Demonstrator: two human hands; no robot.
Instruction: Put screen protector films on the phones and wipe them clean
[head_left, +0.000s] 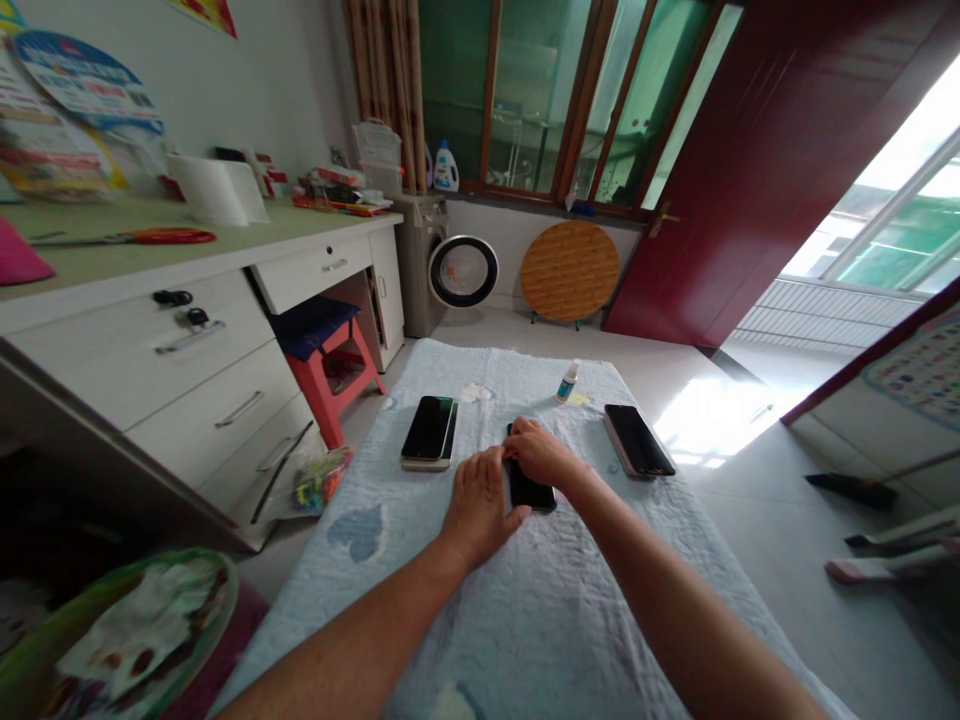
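Observation:
A black phone (531, 488) lies on the light blue cloth (495, 640) in the middle, partly covered by both hands. My left hand (480, 505) rests along its left side, the thumb reaching to its lower edge. Bent over the phone's upper part, my right hand (536, 452) has its fingers pressed together; what they hold, if anything, is hidden. On the left is a dark phone (429, 428) on top of another flat device. Another dark phone (637, 440) lies at the right. A small white spray bottle (568, 382) stands behind the hands.
A white desk (187, 345) with drawers and a red stool (337, 385) are at the left. Below them is a waste bin (225, 610). Behind the cloth stand a washing machine (420, 265) with its door open and a round wooden tabletop (570, 270). A red door (697, 180) is at the right.

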